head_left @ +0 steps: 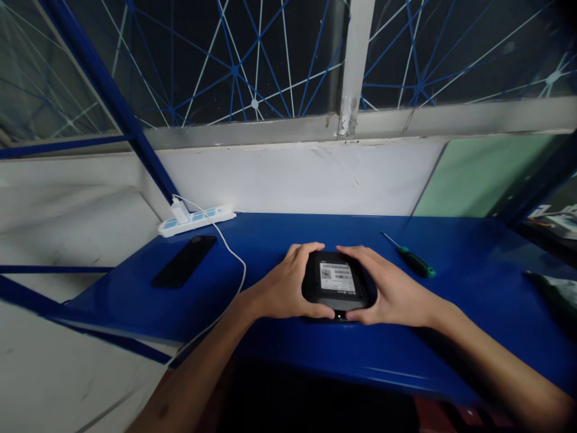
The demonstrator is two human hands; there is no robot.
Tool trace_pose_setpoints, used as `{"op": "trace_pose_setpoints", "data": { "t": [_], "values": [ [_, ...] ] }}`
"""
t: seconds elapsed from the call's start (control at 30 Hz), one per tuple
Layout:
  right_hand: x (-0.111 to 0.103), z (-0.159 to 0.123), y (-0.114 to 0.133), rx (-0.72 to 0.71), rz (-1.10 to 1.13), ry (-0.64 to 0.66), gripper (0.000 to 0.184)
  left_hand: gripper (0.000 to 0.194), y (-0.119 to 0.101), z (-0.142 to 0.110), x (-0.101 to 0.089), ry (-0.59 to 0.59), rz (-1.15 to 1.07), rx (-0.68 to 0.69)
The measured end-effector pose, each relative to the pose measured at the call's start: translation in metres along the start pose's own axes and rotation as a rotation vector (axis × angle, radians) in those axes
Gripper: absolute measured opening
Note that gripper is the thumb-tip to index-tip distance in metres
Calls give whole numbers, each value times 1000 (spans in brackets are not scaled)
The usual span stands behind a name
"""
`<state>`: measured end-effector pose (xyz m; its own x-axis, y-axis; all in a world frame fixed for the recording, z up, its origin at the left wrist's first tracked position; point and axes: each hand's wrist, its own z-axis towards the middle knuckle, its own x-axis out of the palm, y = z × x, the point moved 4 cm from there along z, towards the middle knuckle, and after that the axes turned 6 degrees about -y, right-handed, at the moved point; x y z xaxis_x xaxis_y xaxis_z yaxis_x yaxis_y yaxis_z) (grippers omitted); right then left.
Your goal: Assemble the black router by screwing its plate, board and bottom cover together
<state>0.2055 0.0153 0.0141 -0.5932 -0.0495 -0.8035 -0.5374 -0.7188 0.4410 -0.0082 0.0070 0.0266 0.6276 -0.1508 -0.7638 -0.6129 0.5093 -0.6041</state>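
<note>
Between my two hands, on the blue table, is a black box-shaped electronic device (333, 302) with rounded corners. A white printed label with a square code faces up on it. My left hand (288, 285) grips its left side, thumb at the near edge and fingers toward the far edge. On the opposite side my right hand (383, 285) holds it the same way, the two thumbs close together at the front. A small bright spot shows at the near edge between the thumbs. The device's underside is hidden.
A green-handled screwdriver (415, 262) lies right of my hands. To the left are a black phone (184, 261) and a white power strip (198, 220) with a plugged charger (180, 210). Its white cable (244, 270) runs past my left forearm. The blue table (279, 352) meets a wall behind.
</note>
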Motion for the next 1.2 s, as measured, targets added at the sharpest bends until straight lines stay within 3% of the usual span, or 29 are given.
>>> {"op": "trace_pose_setpoints", "data": {
  "t": [0.07, 0.2, 0.3, 0.4, 0.53, 0.9, 1.07, 1.2],
  "values": [
    [-8, 0, -6, 24, -17, -40, 103, 127, 4, 0, 1, 29, 9, -43],
    [-21, -2, -24, 73, -77, -111, 102, 145, 11, 0, 12, 196, 66, -116],
    [-24, -1, -34, 114, -98, -134, 101, 144, 12, 2, 20, 272, 126, -131],
    [-22, 0, -39, 133, -115, -109, 100, 140, 13, 1, 20, 278, 157, -131],
    [-19, 1, -41, 145, -145, -84, 101, 135, 23, -6, 6, 289, 163, -167],
    [-10, -1, -37, 143, -102, -38, 106, 131, 71, -44, -66, 296, 141, -352],
    [-5, -2, -33, 135, -80, -12, 108, 129, 64, -38, -68, 287, 124, -303],
    [-1, -1, -29, 119, -71, -7, 107, 120, 40, -18, -49, 246, 151, -258]
  ]
}}
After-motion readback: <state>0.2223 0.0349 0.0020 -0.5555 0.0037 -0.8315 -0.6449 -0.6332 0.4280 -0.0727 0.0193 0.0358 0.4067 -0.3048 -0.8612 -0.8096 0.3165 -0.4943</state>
